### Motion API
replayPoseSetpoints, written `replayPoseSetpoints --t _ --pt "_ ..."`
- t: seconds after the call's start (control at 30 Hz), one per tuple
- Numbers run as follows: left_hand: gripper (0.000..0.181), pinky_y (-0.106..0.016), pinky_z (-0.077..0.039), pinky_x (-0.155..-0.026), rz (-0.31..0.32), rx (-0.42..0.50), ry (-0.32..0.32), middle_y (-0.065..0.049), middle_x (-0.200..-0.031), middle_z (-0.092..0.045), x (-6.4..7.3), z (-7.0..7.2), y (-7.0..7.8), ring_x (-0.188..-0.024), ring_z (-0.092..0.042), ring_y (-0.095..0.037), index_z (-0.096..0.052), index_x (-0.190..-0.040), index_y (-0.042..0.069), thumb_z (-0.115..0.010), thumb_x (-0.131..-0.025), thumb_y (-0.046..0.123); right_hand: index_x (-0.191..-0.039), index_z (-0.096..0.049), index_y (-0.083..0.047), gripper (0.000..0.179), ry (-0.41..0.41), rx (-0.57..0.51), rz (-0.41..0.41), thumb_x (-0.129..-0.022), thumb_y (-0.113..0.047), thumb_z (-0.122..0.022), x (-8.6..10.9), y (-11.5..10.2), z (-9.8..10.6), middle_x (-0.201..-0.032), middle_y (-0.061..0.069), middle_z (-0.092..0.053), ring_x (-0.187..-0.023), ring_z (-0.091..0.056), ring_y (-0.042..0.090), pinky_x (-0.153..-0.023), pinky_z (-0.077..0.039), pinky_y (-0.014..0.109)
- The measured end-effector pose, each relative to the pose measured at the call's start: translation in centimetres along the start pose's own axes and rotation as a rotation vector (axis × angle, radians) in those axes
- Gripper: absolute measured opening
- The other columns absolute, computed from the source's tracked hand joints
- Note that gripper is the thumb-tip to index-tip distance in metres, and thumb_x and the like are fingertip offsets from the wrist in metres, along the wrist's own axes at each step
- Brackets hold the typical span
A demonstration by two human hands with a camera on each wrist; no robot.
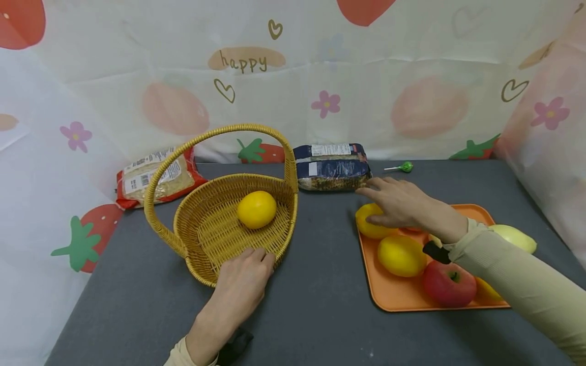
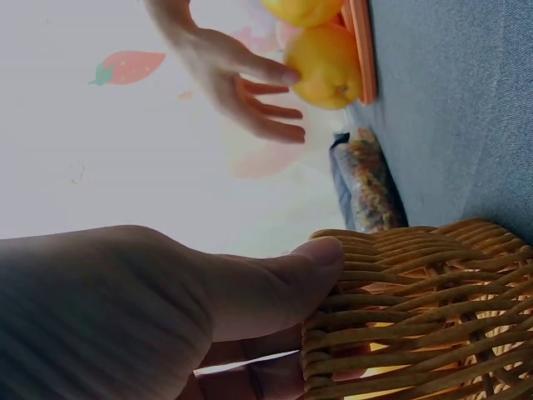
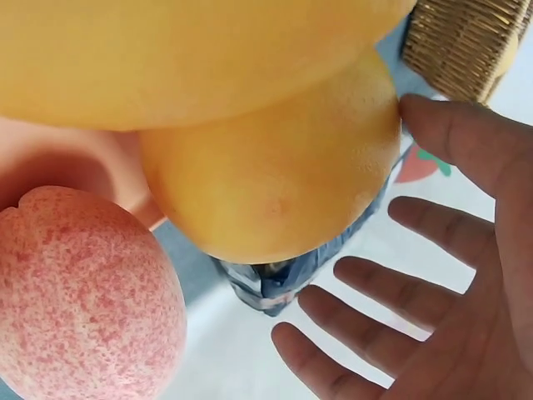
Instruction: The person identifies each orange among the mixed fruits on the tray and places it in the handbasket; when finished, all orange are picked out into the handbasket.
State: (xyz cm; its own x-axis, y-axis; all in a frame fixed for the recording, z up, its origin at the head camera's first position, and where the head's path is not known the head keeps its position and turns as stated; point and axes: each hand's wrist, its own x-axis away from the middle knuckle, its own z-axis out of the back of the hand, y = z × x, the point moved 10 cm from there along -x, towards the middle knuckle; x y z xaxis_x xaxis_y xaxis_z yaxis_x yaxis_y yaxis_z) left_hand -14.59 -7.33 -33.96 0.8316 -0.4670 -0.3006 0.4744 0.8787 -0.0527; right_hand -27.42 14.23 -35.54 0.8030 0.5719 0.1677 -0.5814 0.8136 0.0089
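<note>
My left hand [image 1: 244, 279] grips the near rim of a yellow wicker basket [image 1: 206, 208], thumb outside and fingers inside in the left wrist view. One yellow fruit [image 1: 257, 209] lies in the basket. Over the far left corner of an orange tray [image 1: 389, 295], my right hand [image 1: 398, 203] reaches with fingers spread. Its thumb is right at a rounded yellow fruit [image 1: 369, 223], and the other fingers stand out beyond it. Another yellow fruit [image 1: 403, 255] and a red apple [image 1: 448, 284] sit nearer on the tray. A pink speckled peach [image 3: 87, 300] shows in the right wrist view.
Behind the basket lies a red-edged bag of grain [image 1: 157, 178]. A dark blue packet [image 1: 331, 168] stands at the back, with a green lollipop [image 1: 405, 166] to its right. A pale yellow fruit [image 1: 515, 238] is at the tray's right, partly behind my sleeve. A printed curtain [image 1: 320, 76] borders the table.
</note>
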Motion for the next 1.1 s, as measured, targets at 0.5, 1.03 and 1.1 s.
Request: replayPoseSetpoints --t 0.5,1.03,1.1 --pt "0.025 -0.023 -0.028 -0.043 -0.001 -0.002 0.004 0.0 -0.061 -0.046 0.0 0.1 0.0 -0.053 -0.045 -0.013 -0.056 -0.068 0.013 -0.071 -0.088 0.013 -0.141 -0.051 -0.016 0.063 -0.143 -0.031 0.023 -0.085 -0.036 -0.071 0.3 -0.4 -2.5 -0.133 0.018 -0.056 -0.115 -0.059 0.04 -0.085 -0.052 0.055" --pt "0.025 -0.023 -0.027 -0.043 -0.003 -0.007 0.01 0.001 -0.062 -0.046 -0.1 0.2 0.1 -0.053 -0.044 -0.013 -0.056 -0.068 0.014 -0.071 -0.087 0.013 -0.14 -0.052 -0.016 0.064 -0.148 -0.038 0.013 -0.082 -0.033 -0.074 0.2 -0.3 -2.7 -0.126 0.017 -0.059 -0.105 -0.062 0.036 -0.074 -0.053 0.051" --pt "0.025 -0.022 -0.027 -0.043 -0.004 -0.007 0.01 0.001 -0.062 -0.046 -0.1 0.2 0.1 -0.053 -0.044 -0.013 -0.056 -0.068 0.014 -0.071 -0.087 0.013 -0.14 -0.052 -0.016 0.064 -0.147 -0.042 0.014 -0.082 -0.033 -0.074 0.2 -0.3 -2.7 -0.126 0.017 -0.059 -0.105 -0.062 0.036 -0.074 -0.053 0.051"
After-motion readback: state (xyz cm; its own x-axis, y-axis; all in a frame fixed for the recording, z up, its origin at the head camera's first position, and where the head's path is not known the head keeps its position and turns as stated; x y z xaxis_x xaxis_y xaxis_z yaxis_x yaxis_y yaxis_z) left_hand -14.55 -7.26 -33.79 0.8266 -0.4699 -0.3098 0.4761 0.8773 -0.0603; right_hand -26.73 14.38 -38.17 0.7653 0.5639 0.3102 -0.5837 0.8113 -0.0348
